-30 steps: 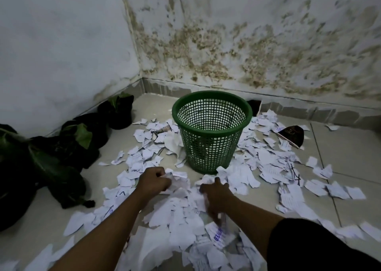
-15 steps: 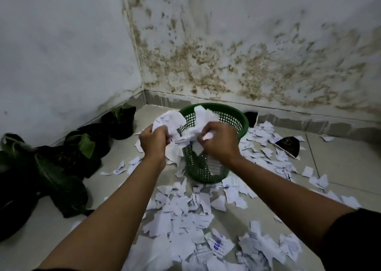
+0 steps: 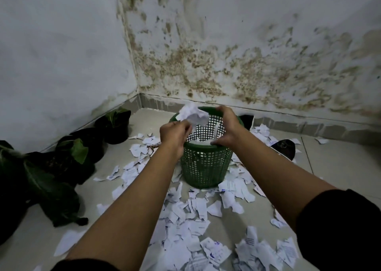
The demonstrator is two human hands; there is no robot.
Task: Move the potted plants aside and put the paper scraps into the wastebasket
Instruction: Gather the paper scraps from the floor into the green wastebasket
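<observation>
A green mesh wastebasket [image 3: 206, 167] stands on the tiled floor near the wall corner. My left hand [image 3: 175, 131] hovers over its left rim and grips a bunch of white paper scraps [image 3: 192, 116] above the opening. Over the right rim, my right hand [image 3: 227, 126] is spread open, and loose scraps fall inside the basket below it. Many more paper scraps [image 3: 185, 225] litter the floor around and in front of the basket. Along the left wall sits a row of potted plants [image 3: 82, 149] in black pots.
Stained walls meet in a corner behind the basket. A dark object [image 3: 285, 147] lies on the floor to the right of the basket, and another dark thing [image 3: 246, 120] sits just behind it. Bare tile shows at the far right.
Both hands scooped a heap of scraps off the floor, lifted it and carried it over the basket. My right hand has now let go and scraps drop in.
</observation>
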